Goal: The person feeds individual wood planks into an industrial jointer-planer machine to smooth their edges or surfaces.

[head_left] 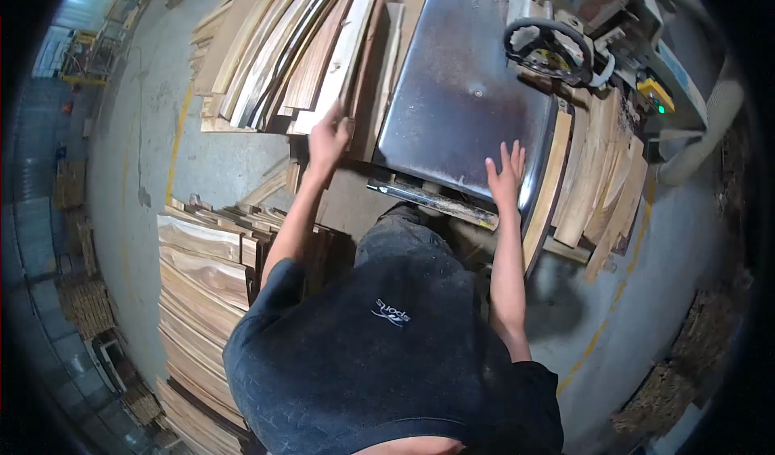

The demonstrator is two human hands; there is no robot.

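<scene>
My left hand point(328, 142) is at the near end of a pale wooden board point(349, 47), its fingers curled onto the board's end. That board lies on top of a stack of planks at the left of the machine. My right hand point(506, 176) is open, fingers spread, over the near right corner of the smooth metal machine table point(452, 67). Beside it, a long narrow wooden strip point(549, 176) runs along the table's right edge.
A black handwheel point(549, 51) and the machine's body rise at the far right of the table. More boards point(597, 172) lean to its right. Another board stack point(198, 273) stands at my left. A metal bar point(432, 201) crosses just in front of my legs.
</scene>
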